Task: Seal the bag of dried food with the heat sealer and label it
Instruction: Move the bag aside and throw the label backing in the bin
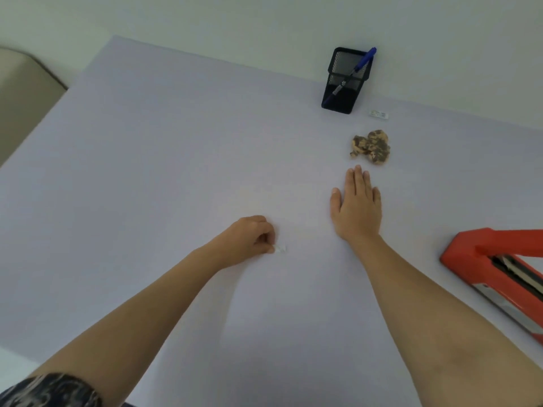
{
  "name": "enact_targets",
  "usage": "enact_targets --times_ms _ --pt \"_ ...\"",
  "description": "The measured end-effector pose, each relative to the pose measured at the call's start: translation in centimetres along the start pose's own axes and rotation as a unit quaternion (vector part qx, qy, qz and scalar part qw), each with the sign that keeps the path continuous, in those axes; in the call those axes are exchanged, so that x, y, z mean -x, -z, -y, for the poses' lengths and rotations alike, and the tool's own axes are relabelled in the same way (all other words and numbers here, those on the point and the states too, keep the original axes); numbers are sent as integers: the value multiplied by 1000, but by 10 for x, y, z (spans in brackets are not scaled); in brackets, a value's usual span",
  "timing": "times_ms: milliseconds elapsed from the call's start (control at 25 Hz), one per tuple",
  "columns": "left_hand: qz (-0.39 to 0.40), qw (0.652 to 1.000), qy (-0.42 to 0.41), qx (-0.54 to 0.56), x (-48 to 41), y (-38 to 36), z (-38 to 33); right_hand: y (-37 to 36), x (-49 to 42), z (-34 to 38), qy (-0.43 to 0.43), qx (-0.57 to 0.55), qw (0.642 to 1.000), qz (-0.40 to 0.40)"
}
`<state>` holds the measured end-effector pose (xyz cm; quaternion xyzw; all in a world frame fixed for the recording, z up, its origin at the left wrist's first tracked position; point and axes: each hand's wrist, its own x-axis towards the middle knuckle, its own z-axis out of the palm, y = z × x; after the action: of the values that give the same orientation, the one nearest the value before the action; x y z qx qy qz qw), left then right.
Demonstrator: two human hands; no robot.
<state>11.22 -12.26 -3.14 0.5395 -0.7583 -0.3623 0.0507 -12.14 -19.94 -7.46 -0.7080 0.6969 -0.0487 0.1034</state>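
A clump of brown and tan dried food (371, 146) lies on the pale table, just beyond my right hand (357, 205). That hand lies flat on the table with its fingers stretched toward the food, a small gap away from it. My left hand (249, 239) is curled, pinching a small white scrap (280, 249) at its fingertips on the table; I cannot tell what the scrap is. The red heat sealer (496, 271) sits at the right edge, its arm raised. A small white label (379, 114) lies beyond the food. No bag shows clearly.
A black mesh pen holder (343, 83) with a blue pen (360, 67) stands at the back near the wall. A beige cushioned seat (20, 95) sits off the table's left side. The pale table (147, 171) spreads wide to the left.
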Motion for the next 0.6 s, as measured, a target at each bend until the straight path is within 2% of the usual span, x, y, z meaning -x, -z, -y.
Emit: enact_targets --times_ms 80,160,320,440,600 --pt "-50 997 45 48 10 -2 -4 4 3 3 16 22 1000 -7" --pt "-143 974 113 134 25 -4 -9 12 9 10 38 11 999 -8" --pt "-334 865 227 299 92 -8 -21 24 72 64 87 -116 989 -18" --pt "-403 806 262 346 159 -11 -18 17 151 130 137 -203 969 -1" --pt "-456 772 302 325 261 -19 14 -3 261 224 170 -295 939 57"
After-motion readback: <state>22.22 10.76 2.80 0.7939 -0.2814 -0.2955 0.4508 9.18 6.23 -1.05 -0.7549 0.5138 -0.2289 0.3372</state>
